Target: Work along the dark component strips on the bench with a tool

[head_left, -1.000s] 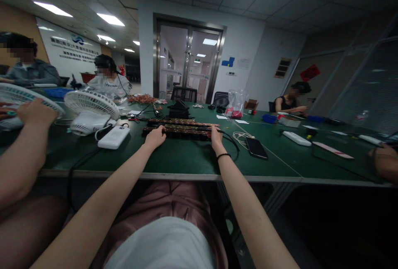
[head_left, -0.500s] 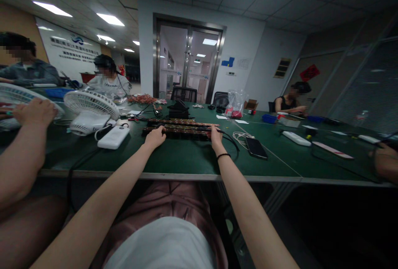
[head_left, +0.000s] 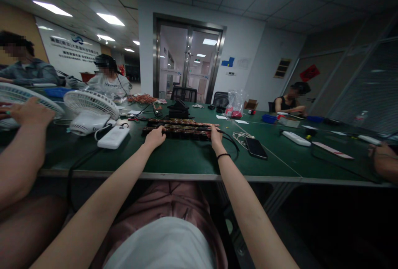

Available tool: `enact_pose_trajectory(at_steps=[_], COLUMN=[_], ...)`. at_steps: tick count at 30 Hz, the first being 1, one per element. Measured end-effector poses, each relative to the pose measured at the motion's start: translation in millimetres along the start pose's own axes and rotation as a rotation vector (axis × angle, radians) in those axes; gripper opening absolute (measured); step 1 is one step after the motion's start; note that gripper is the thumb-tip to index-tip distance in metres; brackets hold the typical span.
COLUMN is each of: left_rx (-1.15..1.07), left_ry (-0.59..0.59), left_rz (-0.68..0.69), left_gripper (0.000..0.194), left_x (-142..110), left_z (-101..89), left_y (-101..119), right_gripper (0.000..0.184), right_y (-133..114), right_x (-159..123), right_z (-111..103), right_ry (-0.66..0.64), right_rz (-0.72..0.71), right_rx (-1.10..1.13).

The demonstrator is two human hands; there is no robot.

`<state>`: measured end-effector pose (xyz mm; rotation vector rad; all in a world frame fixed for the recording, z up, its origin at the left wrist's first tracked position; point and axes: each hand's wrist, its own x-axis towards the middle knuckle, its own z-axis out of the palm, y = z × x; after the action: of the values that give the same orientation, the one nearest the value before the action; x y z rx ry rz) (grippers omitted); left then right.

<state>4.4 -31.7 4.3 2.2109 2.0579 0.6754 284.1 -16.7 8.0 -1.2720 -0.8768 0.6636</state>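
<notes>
A: Containers first. What's in them?
B: Clear plastic bag (head_left: 239, 100), far side, right of centre: something red low inside it. Cardboard box (head_left: 251, 104) just right of it, flaps up, contents unreadable. Blue tray (head_left: 269, 118) further right, too small to see into. Another blue bin (head_left: 57, 92) far left, contents hidden.
A: And the rod bundle (head_left: 182, 127)?
B: On the green table (head_left: 180, 159), centre, between the hands. Long thin coppery rods, roughly parallel, running left to right in more than one row. Shiny, with dark breaks along them and black parts below. Black cable (head_left: 231, 141) curves off its right end. Fine detail blurred.
A: Fingers?
B: Left hand (head_left: 156, 136) touches the left part, fingers bent, slightly spread. Right hand (head_left: 215, 137) is at the right end, fingers bent close together. Can't tell if either actually grips; fingertips partly hidden.
A: Nearby?
B: Black phone (head_left: 256, 148) and coiled white cord (head_left: 241, 139) right, white fan (head_left: 88, 113) left.
</notes>
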Motion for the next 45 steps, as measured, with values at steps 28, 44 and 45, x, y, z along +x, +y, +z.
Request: enact_pose_trajectory(at_steps=[28,44,45], left_rx=[-0.003,0.015,0.013], left_ry=[0.000,-0.015,-0.014], left_rz=[0.003,0.011,0.011], left_gripper=[0.035,0.034,0.034], left_x=[-0.8,-1.8,-1.4], left_z=[-1.3,-2.9,-2.6], left_y=[0.3,0.9,0.5], right_gripper=[0.019,0.019,0.019], right_y=[-5.6,-6.3,-6.5], right_x=[-5.6,-6.5,-6.7], right_z=[0.1,-0.3,-0.2], right_ry=[0.017,0.002,0.000], right_rz=[0.008,0.006,0.007], right_rx=[-0.008,-0.002,0.002])
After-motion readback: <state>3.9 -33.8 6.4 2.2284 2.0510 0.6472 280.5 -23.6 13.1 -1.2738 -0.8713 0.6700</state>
